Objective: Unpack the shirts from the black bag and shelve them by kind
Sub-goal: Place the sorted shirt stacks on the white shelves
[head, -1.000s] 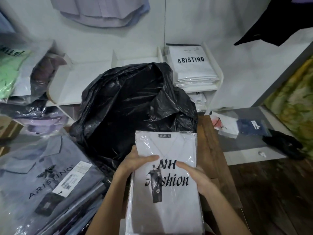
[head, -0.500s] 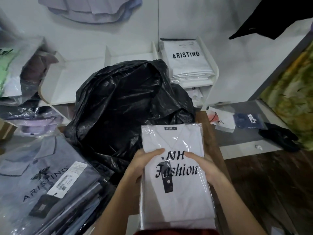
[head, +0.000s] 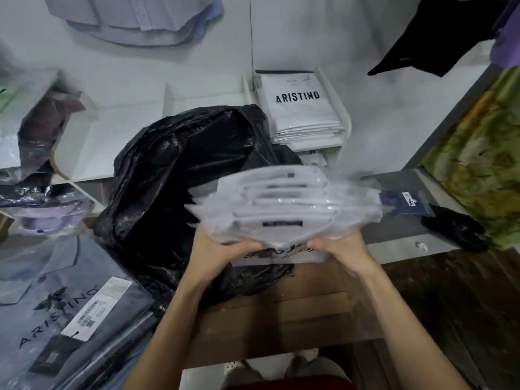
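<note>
Shirts, white, folded and sealed in clear plastic sleeves: one stack [head: 284, 209], several packs deep, held in the air in front of the black bag [head: 180, 175] and above a wooden table [head: 281, 313]. Stack is tipped so its collar edges face the camera; the exact count cannot be read through the motion blur. Left hand [head: 222, 246] grips the stack's near left corner, fingers curled under and thumb on top; right hand [head: 342, 244] grips the near right corner in the same way. Black lettering shows on the lowest pack between the two hands, not legible. Black bag: crumpled glossy plastic, standing on the table just behind the stack, mouth open toward the top. White shelf unit [head: 344, 119] behind the bag: right compartment holds a pile of white packs marked ARISTINO [head: 298, 108]. Grey packaged shirts marked ARISTINO [head: 62, 299], with a barcode label, lie at lower left beside the bag. Lilac shirt [head: 135, 18] hangs on the wall above. Dark blue packet [head: 405, 202] lies on a low grey ledge at right, partly behind the stack.
</note>
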